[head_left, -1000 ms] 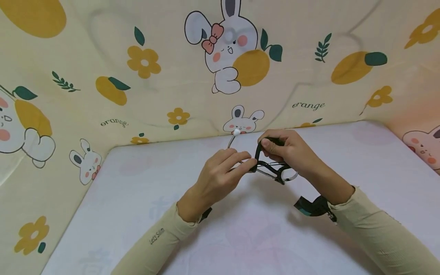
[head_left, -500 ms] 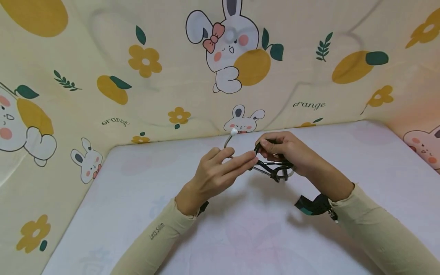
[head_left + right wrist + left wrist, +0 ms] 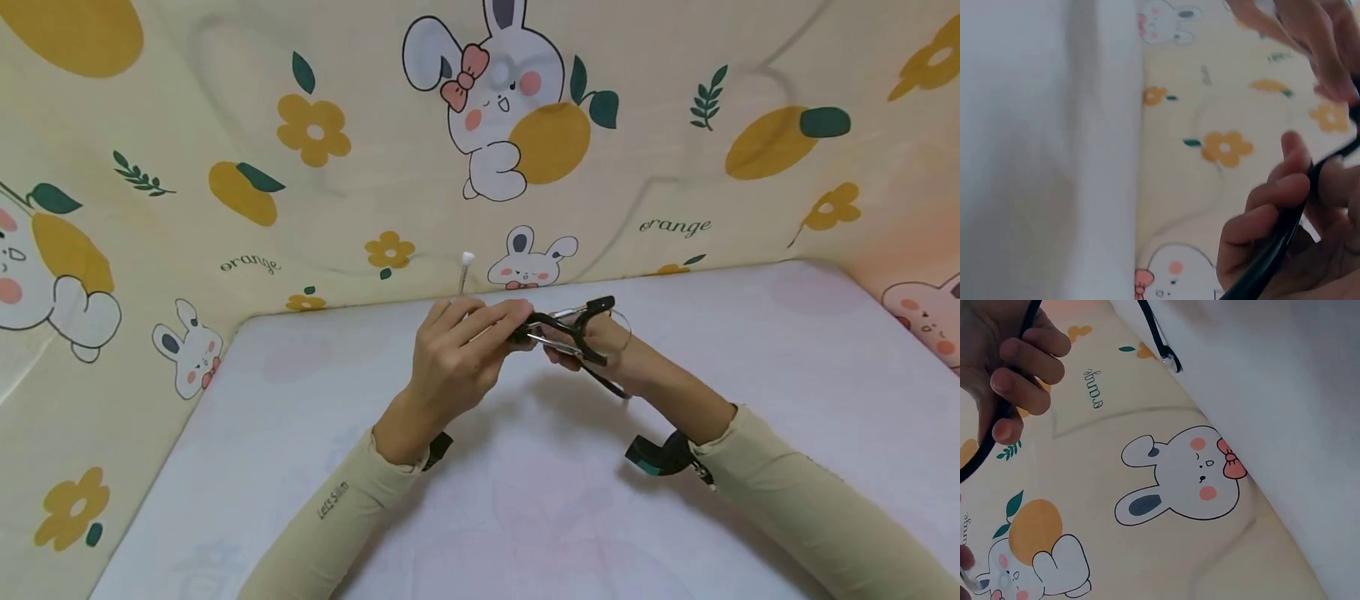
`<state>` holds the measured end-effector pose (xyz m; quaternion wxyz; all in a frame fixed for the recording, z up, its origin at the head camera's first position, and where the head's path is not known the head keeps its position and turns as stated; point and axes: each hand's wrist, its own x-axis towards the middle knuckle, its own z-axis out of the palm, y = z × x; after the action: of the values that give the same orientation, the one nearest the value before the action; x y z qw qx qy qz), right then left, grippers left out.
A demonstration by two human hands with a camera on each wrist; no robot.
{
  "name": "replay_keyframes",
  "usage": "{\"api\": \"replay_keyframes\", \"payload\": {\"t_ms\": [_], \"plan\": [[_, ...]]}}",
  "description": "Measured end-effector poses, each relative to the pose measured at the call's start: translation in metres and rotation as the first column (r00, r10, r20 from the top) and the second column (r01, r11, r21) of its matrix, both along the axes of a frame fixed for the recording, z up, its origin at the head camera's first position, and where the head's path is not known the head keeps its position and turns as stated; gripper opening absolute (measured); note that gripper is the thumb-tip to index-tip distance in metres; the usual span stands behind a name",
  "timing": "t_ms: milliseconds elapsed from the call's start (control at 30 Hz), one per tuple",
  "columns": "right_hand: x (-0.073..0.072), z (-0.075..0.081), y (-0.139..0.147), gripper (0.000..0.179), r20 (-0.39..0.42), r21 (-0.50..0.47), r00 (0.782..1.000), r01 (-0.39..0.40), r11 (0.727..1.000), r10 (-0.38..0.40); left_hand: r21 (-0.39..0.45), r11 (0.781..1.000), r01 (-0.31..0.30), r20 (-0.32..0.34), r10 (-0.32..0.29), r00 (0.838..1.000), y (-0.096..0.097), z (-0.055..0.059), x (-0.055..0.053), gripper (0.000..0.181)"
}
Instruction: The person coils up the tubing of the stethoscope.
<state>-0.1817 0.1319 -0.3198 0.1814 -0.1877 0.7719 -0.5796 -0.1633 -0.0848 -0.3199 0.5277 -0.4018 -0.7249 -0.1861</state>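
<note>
In the head view my left hand (image 3: 457, 346) grips the left end of a black forked frame (image 3: 600, 305) with thin metal rods, held up above the table. A metal rod with a white tip (image 3: 463, 275) rises from behind this hand. My right hand (image 3: 630, 358) is under and behind the fork, partly covered by it. A thin, see-through loop shows at the fork's right side. In the right wrist view, my right fingers (image 3: 1279, 190) curl around a glossy black strip (image 3: 1272, 259). The left wrist view shows a black arm (image 3: 1154, 328) ending in a small loop.
A pale cloth-covered table (image 3: 495, 517) lies below both hands. Behind it stands a cream backdrop (image 3: 420, 192) printed with rabbits, oranges and flowers. Each wrist carries a black camera mount, the right one (image 3: 656, 457) jutting out over the table.
The forked frame has turned and risen, its fork now opening right in front of my right hand. My right hand has turned and moved down and left; the white tip has moved left and up.
</note>
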Motion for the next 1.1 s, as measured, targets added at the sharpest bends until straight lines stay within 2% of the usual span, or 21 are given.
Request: {"api": "replay_keyframes", "payload": {"t_ms": [67,100,133,233,367,433,600,700,800,900,1000,1100], "plan": [[0.003,-0.005,-0.006,0.027,-0.058,0.015,0.998,-0.013,1.000,0.014,0.013,1.000,-0.017,0.024,0.017,1.000,-0.001,0.000,-0.001,0.033],[0.004,-0.009,-0.010,0.028,-0.128,0.014,0.990,-0.049,0.999,0.050,0.015,1.000,-0.024,0.035,0.023,0.999,-0.001,-0.001,-0.002,0.032],[0.005,-0.011,-0.012,0.029,-0.172,0.052,0.983,-0.050,0.997,0.058,0.020,0.999,-0.032,0.047,0.031,0.998,-0.002,-0.001,-0.002,0.032],[0.010,-0.014,-0.021,0.031,-0.196,0.139,0.979,-0.019,0.990,0.046,0.038,0.997,-0.064,0.093,0.061,0.994,-0.006,-0.002,-0.003,0.032],[0.014,-0.014,-0.030,0.030,-0.241,0.194,0.970,0.003,0.981,0.045,0.088,0.990,-0.114,0.169,0.098,0.981,-0.012,-0.001,-0.003,0.033],[0.015,-0.014,-0.031,0.028,-0.284,0.199,0.957,0.006,0.980,0.052,0.114,0.985,-0.131,0.203,0.106,0.974,-0.014,0.000,-0.004,0.032],[0.015,-0.015,-0.025,0.033,-0.384,0.288,0.923,0.088,0.954,0.032,0.157,0.969,-0.191,0.246,0.149,0.958,-0.020,0.002,-0.011,0.032],[0.016,-0.014,-0.024,0.028,-0.473,0.299,0.881,0.149,0.943,0.011,0.191,0.953,-0.234,0.263,0.180,0.948,-0.026,0.005,-0.015,0.034],[0.019,-0.012,-0.027,0.025,-0.567,0.313,0.824,0.204,0.928,0.010,0.211,0.940,-0.266,0.285,0.201,0.937,-0.031,0.008,-0.018,0.036],[0.025,-0.011,-0.030,0.025,-0.640,0.358,0.767,0.244,0.901,0.047,0.209,0.935,-0.287,0.315,0.213,0.925,-0.031,0.010,-0.019,0.037],[0.029,-0.014,-0.031,0.026,-0.691,0.370,0.720,0.274,0.888,0.066,0.191,0.934,-0.303,0.371,0.217,0.903,-0.031,0.009,-0.019,0.038],[0.032,-0.018,-0.030,0.025,-0.740,0.335,0.670,0.301,0.893,0.052,0.184,0.931,-0.315,0.428,0.212,0.878,-0.032,0.007,-0.019,0.040]]}}
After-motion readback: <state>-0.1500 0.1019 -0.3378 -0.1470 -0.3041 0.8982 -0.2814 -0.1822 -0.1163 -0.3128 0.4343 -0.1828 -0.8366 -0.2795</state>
